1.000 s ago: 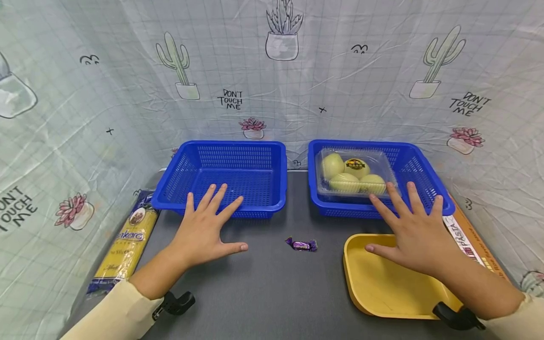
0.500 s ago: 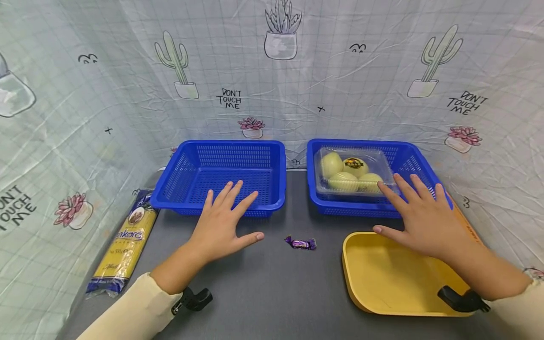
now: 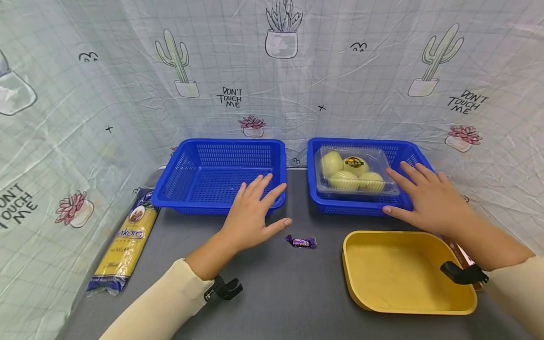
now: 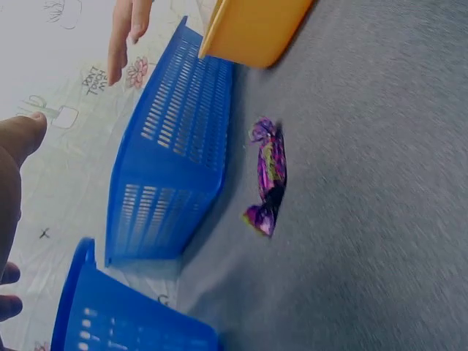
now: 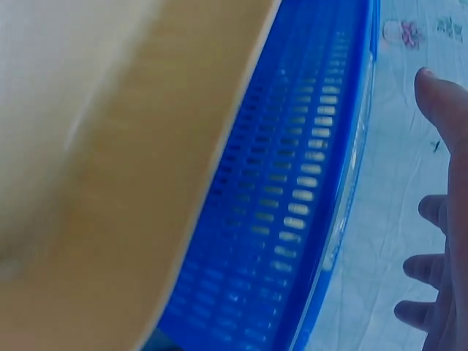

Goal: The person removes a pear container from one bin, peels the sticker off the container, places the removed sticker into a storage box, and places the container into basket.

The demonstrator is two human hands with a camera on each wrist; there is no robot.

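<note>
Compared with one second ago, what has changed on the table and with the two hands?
Both hands moved forward, fingers spread, holding nothing. The left hand went right, over the near rim of the left basket. The right hand left the tray and is over the right basket, beside the fruit box. The candy and pasta stayed.

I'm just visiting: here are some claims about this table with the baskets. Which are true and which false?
1. The left basket is empty. True.
2. The clear fruit box lies in the yellow tray. False: it sits in the right basket.
3. The left hand grips the purple candy. False: the candy lies untouched on the table.
4. The right hand has its fingers spread. True.
</note>
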